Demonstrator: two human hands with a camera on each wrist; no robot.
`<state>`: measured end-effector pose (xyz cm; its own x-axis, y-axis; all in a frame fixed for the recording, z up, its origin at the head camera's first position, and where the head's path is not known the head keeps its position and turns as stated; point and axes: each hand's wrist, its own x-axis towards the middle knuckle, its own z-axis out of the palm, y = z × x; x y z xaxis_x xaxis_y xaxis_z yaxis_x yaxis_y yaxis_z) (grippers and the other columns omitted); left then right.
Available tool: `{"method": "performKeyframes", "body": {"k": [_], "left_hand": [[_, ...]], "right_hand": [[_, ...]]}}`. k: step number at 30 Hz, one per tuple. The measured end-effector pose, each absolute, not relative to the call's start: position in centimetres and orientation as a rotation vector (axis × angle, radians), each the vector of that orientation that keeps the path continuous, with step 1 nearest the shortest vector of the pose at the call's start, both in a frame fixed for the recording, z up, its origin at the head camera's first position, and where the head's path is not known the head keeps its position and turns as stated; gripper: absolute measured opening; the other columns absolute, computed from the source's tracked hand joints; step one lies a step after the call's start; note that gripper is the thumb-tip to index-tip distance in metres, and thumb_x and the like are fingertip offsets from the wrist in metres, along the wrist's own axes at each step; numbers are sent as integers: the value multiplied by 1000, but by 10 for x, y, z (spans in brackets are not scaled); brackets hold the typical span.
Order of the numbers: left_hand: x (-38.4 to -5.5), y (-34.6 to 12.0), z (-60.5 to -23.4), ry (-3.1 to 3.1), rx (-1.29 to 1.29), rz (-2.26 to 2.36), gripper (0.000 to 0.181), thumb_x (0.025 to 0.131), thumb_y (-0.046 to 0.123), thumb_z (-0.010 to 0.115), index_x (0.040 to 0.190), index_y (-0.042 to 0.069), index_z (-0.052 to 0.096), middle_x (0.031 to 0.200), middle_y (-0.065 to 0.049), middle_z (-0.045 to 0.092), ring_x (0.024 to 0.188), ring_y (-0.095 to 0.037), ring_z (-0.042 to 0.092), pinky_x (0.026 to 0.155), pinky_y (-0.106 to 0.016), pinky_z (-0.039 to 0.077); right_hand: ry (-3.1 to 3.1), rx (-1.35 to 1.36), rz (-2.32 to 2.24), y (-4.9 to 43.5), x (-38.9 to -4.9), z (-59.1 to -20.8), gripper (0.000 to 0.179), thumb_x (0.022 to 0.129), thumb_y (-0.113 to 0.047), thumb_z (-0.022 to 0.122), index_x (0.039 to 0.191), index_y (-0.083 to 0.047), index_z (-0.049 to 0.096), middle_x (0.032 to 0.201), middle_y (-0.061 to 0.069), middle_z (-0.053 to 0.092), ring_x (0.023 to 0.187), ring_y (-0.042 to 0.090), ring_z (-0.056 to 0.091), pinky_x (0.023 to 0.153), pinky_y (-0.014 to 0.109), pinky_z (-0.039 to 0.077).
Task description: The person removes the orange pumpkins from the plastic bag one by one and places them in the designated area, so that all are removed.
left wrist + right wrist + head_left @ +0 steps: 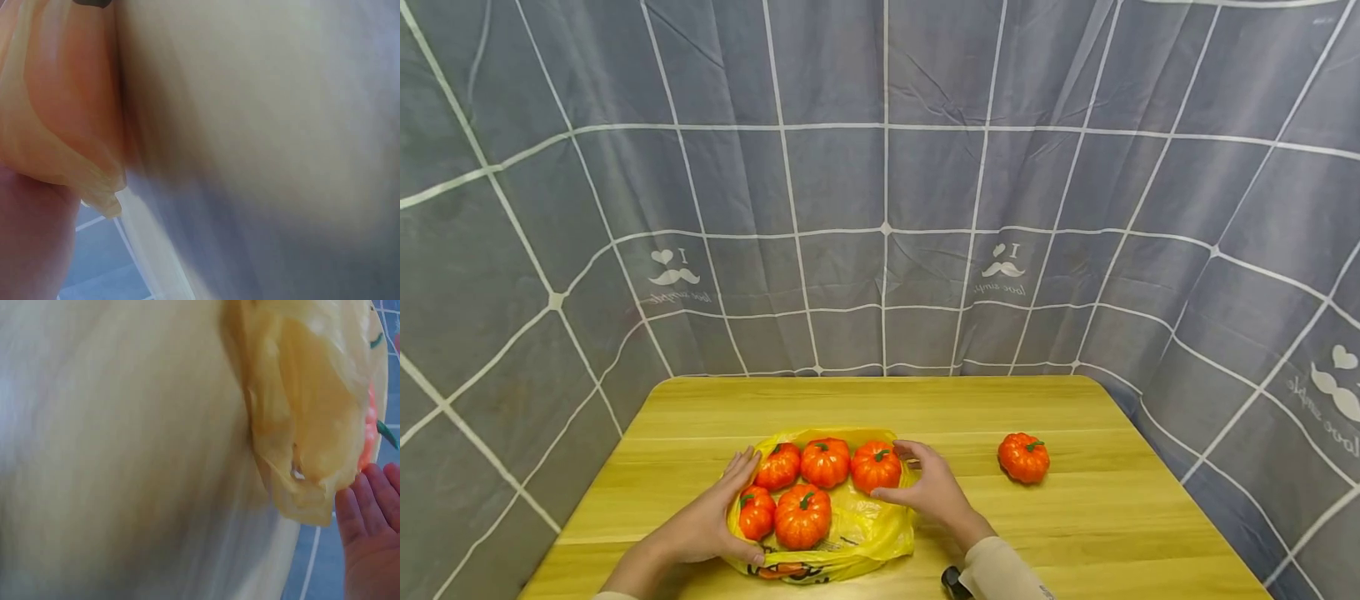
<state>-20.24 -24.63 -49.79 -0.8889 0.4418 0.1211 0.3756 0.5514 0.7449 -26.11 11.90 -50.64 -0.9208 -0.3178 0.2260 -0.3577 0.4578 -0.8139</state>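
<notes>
Several small orange pumpkins with green stems, one of them a front pumpkin (802, 517), lie on a spread yellow plastic bag (876, 529). My left hand (703, 521) rests along the bag's left side, fingers extended and thumb near its front edge. At the bag's right side is my right hand (936, 492), its fingers and thumb on either side of the back-right pumpkin (876, 468). Nearly straight fingers (369, 506) touch or almost touch that pumpkin in the right wrist view. Through the bag (69, 81), orange shows in the left wrist view.
A single pumpkin (1024, 457) sits on the wooden table (1112, 525), off to the right of the bag. A grey curtain (835, 183) with white grid lines hangs behind and beside the table. Below the right forearm is a small black object (955, 581).
</notes>
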Motion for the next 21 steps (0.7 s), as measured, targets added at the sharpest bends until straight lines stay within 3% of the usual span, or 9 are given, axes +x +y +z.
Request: {"method": "performKeyframes", "body": {"k": [8,15,21], "left_hand": [[-202,-245,-498,2697,668,1237,136,60,40,97,159,-4,14,163,-30,1,146,-53,-4,107,-67,7],[-201,-246,-498,2693,712,1273,134,61,36,98,158,-7,15,161,-35,2,144,-58,-4,106,-72,8],[-200,-246,-496,2689,643,1252,136,60,40,97,159,-3,14,164,-28,0,147,-52,-5,108,-65,6]], "right_hand": [[-2681,493,1443,111,-260,-512,87,72,-35,92,139,3,53,129,14,60,114,31,58,96,47,50],[-2744,420,1394,105,-261,-519,92,67,-36,95,138,5,53,129,18,58,113,34,58,96,48,50],[-2759,400,1371,103,-263,-522,94,66,-37,96,138,6,53,131,20,57,114,35,58,97,48,50]]}}
